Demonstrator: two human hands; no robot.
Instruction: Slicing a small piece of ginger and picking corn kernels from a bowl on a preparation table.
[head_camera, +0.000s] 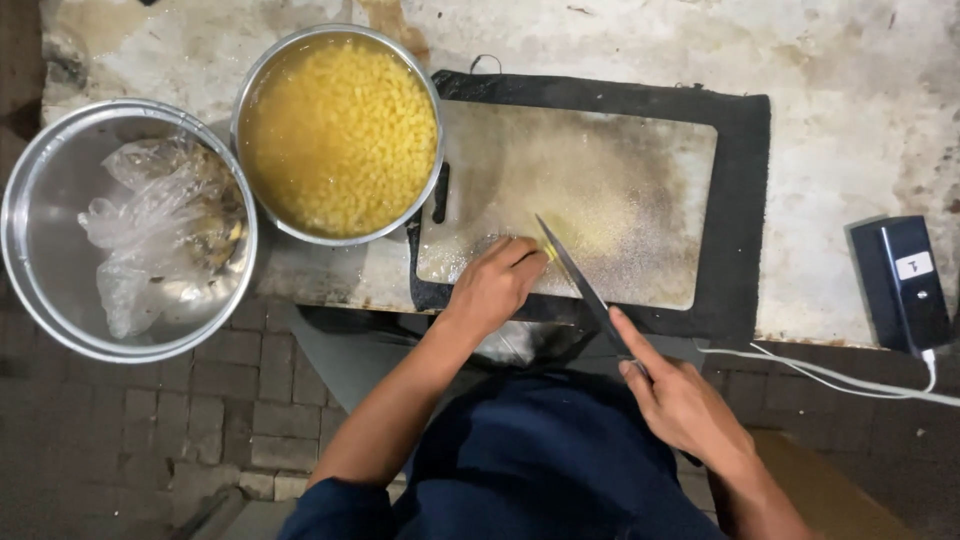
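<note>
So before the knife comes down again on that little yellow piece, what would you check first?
1. Right hand grips the knife, forefinger along the back of the blade: ok.
2. Left hand pins the yellow piece on the cutting board: ok.
3. Left fingertips curled clear of the blade: cannot tell, they sit right against it.
4. Board steady on the black mat: ok, it lies flat.
5. Pot of yellow cubes in water clear of the cutting spot: ok, though its rim overlaps the board's corner.
6. White cable away from the knife: ok.
</note>
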